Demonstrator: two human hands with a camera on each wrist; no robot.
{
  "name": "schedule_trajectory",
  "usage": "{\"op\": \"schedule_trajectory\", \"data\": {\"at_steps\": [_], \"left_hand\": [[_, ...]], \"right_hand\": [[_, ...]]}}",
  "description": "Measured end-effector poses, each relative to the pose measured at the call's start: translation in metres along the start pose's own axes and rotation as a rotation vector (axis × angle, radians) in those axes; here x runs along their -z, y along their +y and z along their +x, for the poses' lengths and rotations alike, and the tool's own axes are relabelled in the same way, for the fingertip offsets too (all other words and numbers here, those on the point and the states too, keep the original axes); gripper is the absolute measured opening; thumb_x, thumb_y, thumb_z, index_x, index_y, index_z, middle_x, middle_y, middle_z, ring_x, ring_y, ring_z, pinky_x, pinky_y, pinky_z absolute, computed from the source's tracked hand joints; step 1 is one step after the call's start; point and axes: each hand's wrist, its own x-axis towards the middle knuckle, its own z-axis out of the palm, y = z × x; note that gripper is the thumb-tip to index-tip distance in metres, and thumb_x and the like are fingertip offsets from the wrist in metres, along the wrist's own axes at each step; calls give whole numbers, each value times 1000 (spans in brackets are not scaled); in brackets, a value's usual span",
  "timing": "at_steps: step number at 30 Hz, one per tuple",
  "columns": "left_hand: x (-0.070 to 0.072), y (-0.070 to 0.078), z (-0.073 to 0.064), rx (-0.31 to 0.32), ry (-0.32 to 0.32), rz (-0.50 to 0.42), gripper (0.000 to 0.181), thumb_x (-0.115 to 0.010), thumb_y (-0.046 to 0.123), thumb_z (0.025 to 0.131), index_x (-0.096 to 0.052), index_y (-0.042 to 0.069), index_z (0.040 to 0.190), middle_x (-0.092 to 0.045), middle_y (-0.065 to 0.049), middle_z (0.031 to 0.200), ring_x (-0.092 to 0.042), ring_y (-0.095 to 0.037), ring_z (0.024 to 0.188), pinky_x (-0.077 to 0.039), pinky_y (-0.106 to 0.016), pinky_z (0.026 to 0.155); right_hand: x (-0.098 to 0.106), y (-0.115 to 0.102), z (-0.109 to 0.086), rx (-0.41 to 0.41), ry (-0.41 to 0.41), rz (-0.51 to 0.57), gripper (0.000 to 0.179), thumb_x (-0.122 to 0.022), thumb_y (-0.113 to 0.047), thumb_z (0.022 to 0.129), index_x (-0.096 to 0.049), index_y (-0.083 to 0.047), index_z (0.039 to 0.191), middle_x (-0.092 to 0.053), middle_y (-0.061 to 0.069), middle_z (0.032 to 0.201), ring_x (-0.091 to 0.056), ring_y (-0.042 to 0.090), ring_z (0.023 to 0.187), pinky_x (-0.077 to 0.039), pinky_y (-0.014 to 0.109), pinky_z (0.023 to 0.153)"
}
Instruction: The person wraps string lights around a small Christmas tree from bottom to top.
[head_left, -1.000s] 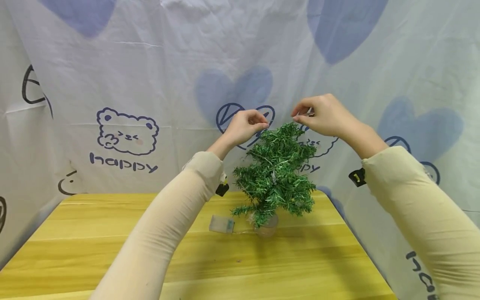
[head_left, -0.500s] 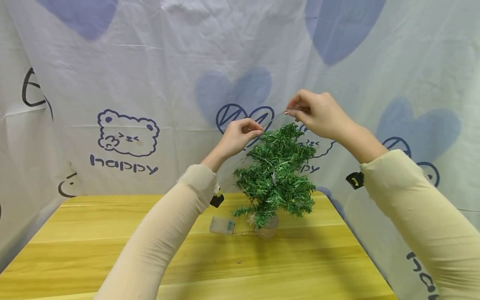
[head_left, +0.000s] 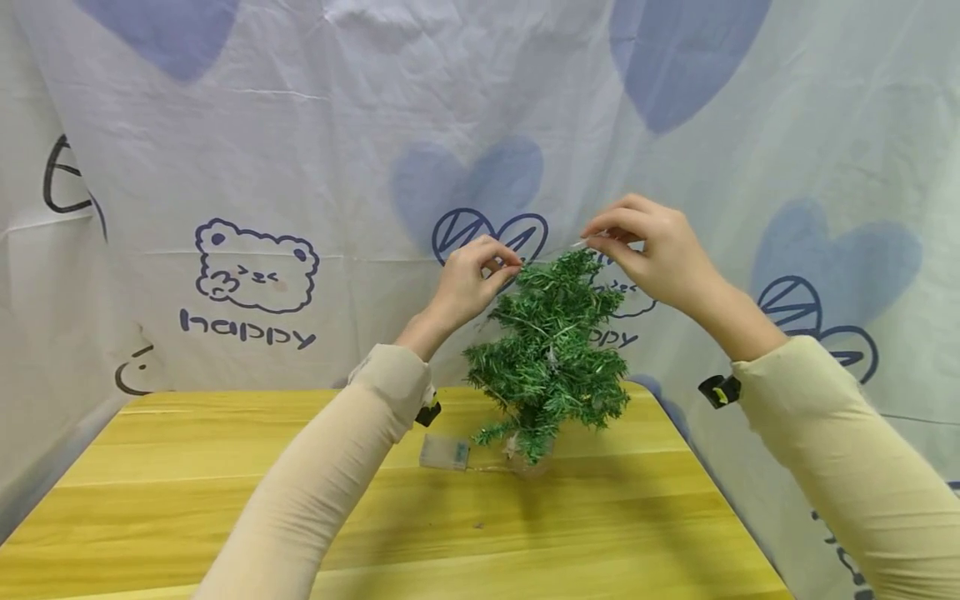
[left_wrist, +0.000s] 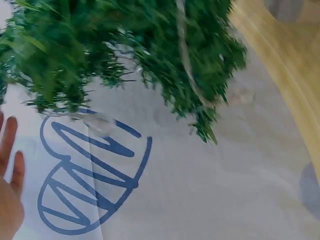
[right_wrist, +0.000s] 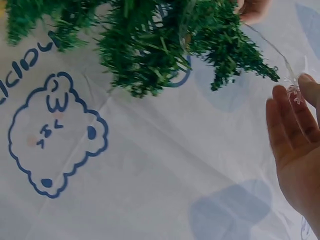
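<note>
A small green artificial Christmas tree (head_left: 551, 342) stands on the wooden table, its base partly hidden by low branches. My right hand (head_left: 660, 250) is just right of the treetop. In the right wrist view, its thumb and fingers pinch a clear snowflake light (right_wrist: 296, 94) at the end of a thin wire (right_wrist: 270, 42). The wire runs back to the treetop, where my left hand (head_left: 476, 279) pinches the string of lights at the upper left; its fingertips are partly hidden by needles. More string (left_wrist: 185, 55) lies over the branches in the left wrist view.
A translucent battery box (head_left: 444, 452) lies left of the tree's base, joined to it by a thin wire. The wooden table (head_left: 225, 483) ends close behind the tree. A printed white cloth (head_left: 337, 167) hangs behind and at both sides.
My left hand has moved a little left and down. The right hand first went left, then back right and down. The tree now tilts slightly, its lower branches nearer the front.
</note>
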Motion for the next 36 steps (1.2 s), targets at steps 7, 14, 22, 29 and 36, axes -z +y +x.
{"op": "schedule_trajectory", "data": {"at_steps": [7,14,22,29,36], "left_hand": [[1,-8,-11,-162,50,141,8,-72,9,99,-74,7,106,-73,-6,104,-70,-18,85,-59,-37,74],[4,-9,-12,-158,18,29,9,-74,5,97,-78,5,105,-74,-8,101,-70,-18,80,-57,-31,70],[7,-4,-9,-160,44,-37,14,-71,5,99,-78,5,112,-72,-7,103,-67,-15,78,-55,-27,69],[5,10,-10,-64,36,15,19,-66,20,105,-74,9,119,-68,-3,110,-63,-15,86,-54,-34,73],[-1,18,-6,-144,-32,161,20,-68,21,103,-76,13,120,-70,-3,116,-66,-16,96,-53,-32,79]], "right_hand": [[-9,6,-5,2,41,8,15,-76,8,90,-76,2,104,-72,13,101,-68,19,86,-51,10,78],[-10,5,-1,64,57,-17,13,-76,8,90,-76,4,103,-72,15,99,-69,23,85,-50,12,79],[-10,7,-6,47,148,-22,17,-70,8,95,-76,5,110,-70,16,104,-66,21,85,-50,11,82],[-14,10,-22,-58,184,22,21,-64,5,100,-76,3,117,-65,17,106,-60,9,88,-50,10,81],[-19,17,-25,-142,213,79,23,-62,4,102,-74,4,121,-64,18,106,-60,5,89,-51,11,79]]}}
